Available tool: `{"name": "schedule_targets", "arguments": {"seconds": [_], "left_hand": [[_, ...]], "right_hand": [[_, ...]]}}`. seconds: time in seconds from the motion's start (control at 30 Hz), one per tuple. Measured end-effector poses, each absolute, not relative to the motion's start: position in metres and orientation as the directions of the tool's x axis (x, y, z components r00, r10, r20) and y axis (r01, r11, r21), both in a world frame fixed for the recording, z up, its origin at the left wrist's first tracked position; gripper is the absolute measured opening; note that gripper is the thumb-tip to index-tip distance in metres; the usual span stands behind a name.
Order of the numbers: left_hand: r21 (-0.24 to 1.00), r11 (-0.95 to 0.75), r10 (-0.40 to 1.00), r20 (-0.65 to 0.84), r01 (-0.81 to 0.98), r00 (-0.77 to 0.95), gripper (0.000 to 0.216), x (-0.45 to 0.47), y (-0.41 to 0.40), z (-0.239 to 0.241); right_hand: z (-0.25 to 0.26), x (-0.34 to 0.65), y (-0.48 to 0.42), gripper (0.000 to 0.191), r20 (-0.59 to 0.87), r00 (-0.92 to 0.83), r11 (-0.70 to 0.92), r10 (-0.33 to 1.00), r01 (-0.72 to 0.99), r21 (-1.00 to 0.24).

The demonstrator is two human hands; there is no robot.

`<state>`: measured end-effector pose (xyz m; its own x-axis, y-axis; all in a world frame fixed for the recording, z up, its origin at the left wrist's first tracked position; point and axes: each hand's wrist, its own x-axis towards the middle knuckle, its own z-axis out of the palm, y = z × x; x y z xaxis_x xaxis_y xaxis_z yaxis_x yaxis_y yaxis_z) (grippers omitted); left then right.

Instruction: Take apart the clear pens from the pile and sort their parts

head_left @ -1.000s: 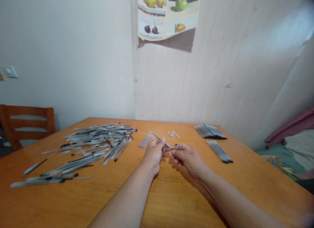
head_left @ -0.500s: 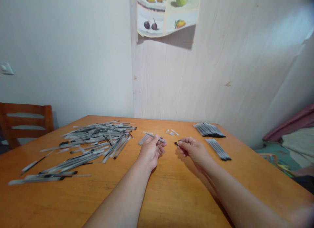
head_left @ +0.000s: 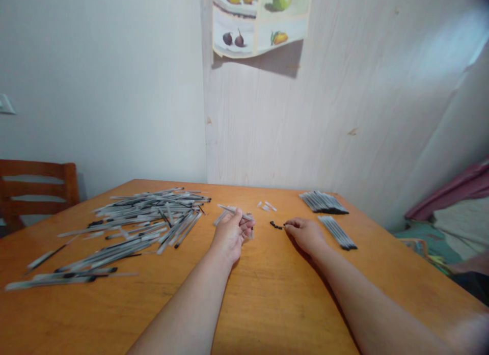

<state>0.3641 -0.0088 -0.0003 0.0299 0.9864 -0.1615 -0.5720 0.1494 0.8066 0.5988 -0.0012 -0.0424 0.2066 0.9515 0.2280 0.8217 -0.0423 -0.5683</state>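
My left hand is closed around a pen with a clear barrel, tilted above the table; part of another clear barrel shows below the fingers. A small group of clear barrels lies just behind that hand. My right hand rests low at the table, thumb and fingertips pinched on a small black pen part, mostly hidden by the fingers. Directly left of these fingertips lies a short row of small black pen parts. A few small clear pieces lie farther back.
A big loose heap of pens covers the left of the wooden table. Two neat rows of pens, a far row and a nearer row, lie at the right. A wooden chair stands at the left.
My right hand has moved down to the table and slightly right; the black parts now show apart from most of its fingers. My left hand keeps the pen, nearly unmoved.
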Motion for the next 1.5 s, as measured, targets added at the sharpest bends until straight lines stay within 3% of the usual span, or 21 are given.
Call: {"name": "schedule_targets", "arguments": {"seconds": [0.2, 0.4, 1.0, 1.23, 1.5], "left_hand": [[0.813, 0.138, 0.989, -0.148, -0.566, 0.029, 0.015, 0.365, -0.009, -0.001], [0.818, 0.142, 0.988, -0.152, -0.557, 0.028, 0.015, 0.364, -0.007, -0.002], [0.843, 0.139, 0.99, -0.138, -0.519, 0.041, 0.015, 0.364, -0.008, -0.005], [0.857, 0.162, 0.987, -0.137, -0.489, 0.086, 0.017, 0.369, -0.008, -0.009], [0.867, 0.171, 0.983, -0.119, -0.468, 0.138, 0.018, 0.372, -0.012, -0.011]], "right_hand": [[-0.034, 0.594, 0.001, 0.027, 0.186, 0.201, -0.11, 0.962, 0.905, -0.411], [-0.036, 0.595, 0.002, 0.029, 0.16, 0.169, -0.095, 0.973, 0.917, -0.388], [-0.029, 0.586, -0.008, 0.023, 0.357, 0.321, -0.018, 0.878, 0.765, -0.644], [-0.01, 0.53, -0.04, 0.018, 0.45, 0.057, 0.326, 0.891, 0.61, -0.722], [-0.014, 0.513, -0.044, 0.018, 0.427, 0.014, 0.338, 0.904, 0.587, -0.736]]}}
